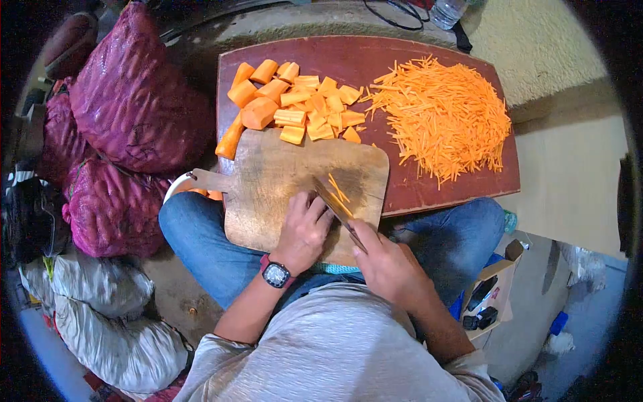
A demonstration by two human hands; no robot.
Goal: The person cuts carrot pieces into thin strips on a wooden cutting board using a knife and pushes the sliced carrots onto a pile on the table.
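Observation:
A wooden cutting board (268,167) lies over the near edge of a red table (442,194), its handle pointing left. My right hand (385,264) grips a knife (335,204), whose blade slants up and left over the board. Close against the blade's left side, my left hand (305,228) rests on the board with its fingers curled; whatever they press on is hidden. A few thin carrot strips (339,189) lie just right of the blade. Carrot chunks (289,117) sit behind the board, and a big heap of shredded carrot (445,120) covers the table's right side.
Full pink mesh sacks (127,94) stand at the left, with white sacks (120,335) below them. An open cardboard box (506,295) holding dark items is at the lower right. Behind the table are a clear bottle (447,12) and a black cable (395,25).

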